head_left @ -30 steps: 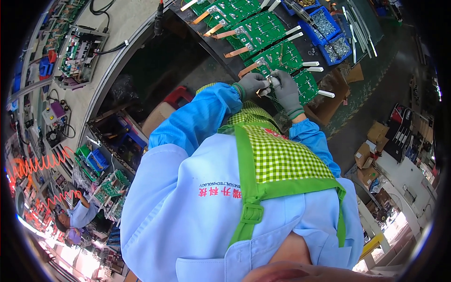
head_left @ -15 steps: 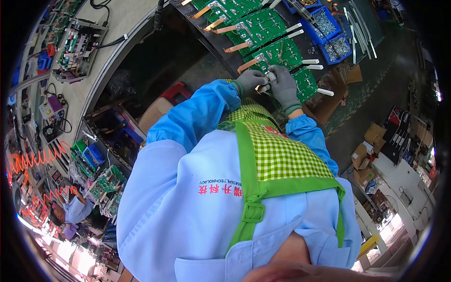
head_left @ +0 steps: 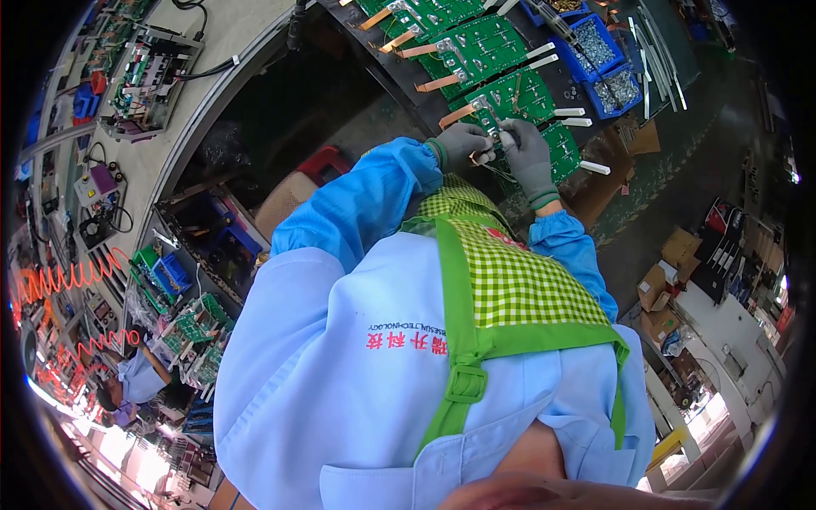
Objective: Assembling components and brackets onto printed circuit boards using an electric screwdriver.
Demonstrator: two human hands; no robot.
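Both my hands wear grey gloves and meet at the left end of the nearest green circuit board. My left hand is closed in a pinch beside the board's left edge. From the other side my right hand comes in over the board, its thumb and fingers pressed together. A small pale piece and a thin wire-like strand show between the fingertips, too small to name. Just beyond lies another green board with a copper strip sticking out to its left and white strips on its right.
More green boards with copper strips run in a row up the dark bench. Blue bins of small metal hardware stand to their right, near long metal bars. A red-framed chair is at left; a co-worker sits far left.
The view has shifted slightly, moving the scene a little to the right. My hands stay together at the board's end, the right one turned slightly.
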